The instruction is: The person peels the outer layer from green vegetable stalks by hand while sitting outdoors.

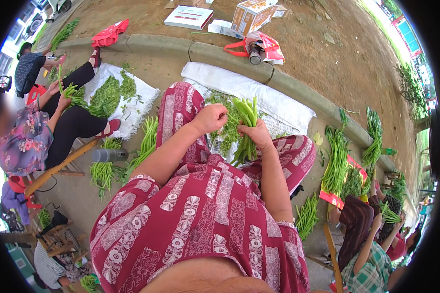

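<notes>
My right hand grips a bunch of long green leafy-vegetable stalks, held upright above my lap. Just left of it, my left hand has its fingers closed and pinches a thin green stalk that leads toward the bunch. Beneath both hands, between my knees, plucked green leaves lie heaped on a white woven sack. The lower ends of the bunch hang in front of my patterned red trousers.
Another stalk bundle lies by my left knee near a grey bottle. More stalks rest at my right. A concrete kerb runs ahead, with a red bag on it. Seated people handle stalks on both sides.
</notes>
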`<state>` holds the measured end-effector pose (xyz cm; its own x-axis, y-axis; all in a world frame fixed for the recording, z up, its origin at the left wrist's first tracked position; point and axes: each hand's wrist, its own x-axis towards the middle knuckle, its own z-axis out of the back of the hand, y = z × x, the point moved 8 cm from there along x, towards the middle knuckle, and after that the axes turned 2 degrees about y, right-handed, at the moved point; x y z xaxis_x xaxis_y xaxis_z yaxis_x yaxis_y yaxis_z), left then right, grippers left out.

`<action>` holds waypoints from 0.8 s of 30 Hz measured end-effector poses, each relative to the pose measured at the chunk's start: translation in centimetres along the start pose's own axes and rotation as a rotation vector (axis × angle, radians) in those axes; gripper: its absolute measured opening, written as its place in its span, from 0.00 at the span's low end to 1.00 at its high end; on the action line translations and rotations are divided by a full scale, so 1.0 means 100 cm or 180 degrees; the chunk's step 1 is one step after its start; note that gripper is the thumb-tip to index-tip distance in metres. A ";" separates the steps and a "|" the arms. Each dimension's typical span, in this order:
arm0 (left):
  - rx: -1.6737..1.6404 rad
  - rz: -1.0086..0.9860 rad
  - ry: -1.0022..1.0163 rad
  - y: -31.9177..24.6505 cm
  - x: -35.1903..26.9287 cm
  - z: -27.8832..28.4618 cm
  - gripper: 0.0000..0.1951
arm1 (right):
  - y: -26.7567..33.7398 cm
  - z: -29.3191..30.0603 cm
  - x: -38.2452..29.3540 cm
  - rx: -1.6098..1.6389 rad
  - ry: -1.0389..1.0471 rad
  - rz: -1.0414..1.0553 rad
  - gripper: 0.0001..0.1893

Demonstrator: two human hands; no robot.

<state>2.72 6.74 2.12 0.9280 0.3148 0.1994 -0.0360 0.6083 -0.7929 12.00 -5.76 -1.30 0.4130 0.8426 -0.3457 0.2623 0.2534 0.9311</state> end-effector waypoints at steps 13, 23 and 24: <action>0.1037 0.0136 -0.0993 0.024 0.009 0.019 0.05 | 0.005 0.005 0.000 0.0333 -0.0363 0.0001 0.03; -0.0035 0.0001 -0.0507 0.014 0.009 0.006 0.05 | 0.003 0.026 -0.002 0.1061 -0.0385 -0.0022 0.06; -0.0072 0.0178 -0.0512 0.014 0.008 0.007 0.06 | 0.002 0.026 -0.002 0.1019 -0.0355 -0.0050 0.06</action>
<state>3.16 8.38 1.63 0.8534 0.4612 0.2429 -0.0758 0.5707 -0.8176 14.22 -7.06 -1.31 0.4951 0.7780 -0.3868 0.5226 0.0890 0.8479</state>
